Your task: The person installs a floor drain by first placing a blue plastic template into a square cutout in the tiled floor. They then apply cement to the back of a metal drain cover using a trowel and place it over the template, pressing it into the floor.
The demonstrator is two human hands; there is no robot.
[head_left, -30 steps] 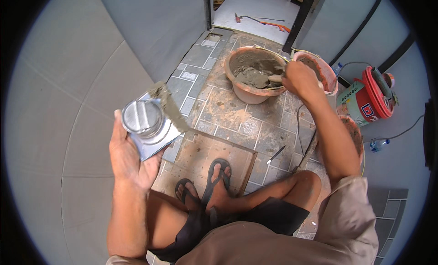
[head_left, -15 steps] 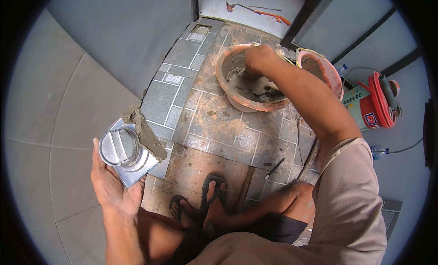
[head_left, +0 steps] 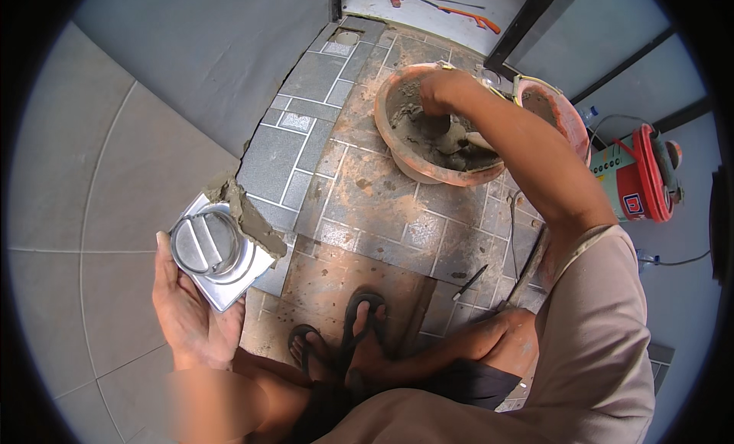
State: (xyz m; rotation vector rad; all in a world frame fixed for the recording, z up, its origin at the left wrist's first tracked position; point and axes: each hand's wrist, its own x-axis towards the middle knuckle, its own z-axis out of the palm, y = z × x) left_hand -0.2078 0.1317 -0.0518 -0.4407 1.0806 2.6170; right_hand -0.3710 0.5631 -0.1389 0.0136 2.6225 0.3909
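Note:
On the left, my left hand (head_left: 200,322) supports a square metal floor drain (head_left: 241,279) from below, fingers and thumb against its edges. The drain's round centre with a raised bar faces up. Thick grey mortar (head_left: 252,222) clings along its far and right edges. My right hand (head_left: 447,91) is curled and reaches down into a round clay-coloured tub (head_left: 407,167) of wet mortar (head_left: 413,134). Its fingertips and whatever they grip are hidden behind the hand. Just beside it, a mortar-smeared tool with a pale handle (head_left: 480,141) lies in the tub.
A second pinkish bucket (head_left: 569,123) stands right of the tub, near a red-and-green pail (head_left: 633,172). A black pen-like marker (head_left: 469,282) lies on the dusty tiles. A square recess with a round hole (head_left: 346,39) sits by the far wall. Orange-handled tool (head_left: 474,17) lies beyond the doorway.
My right hand has shifted within the tub, exposing more of the mortar-smeared tool beside it. The left hand still holds the drain. The whole view has shifted slightly.

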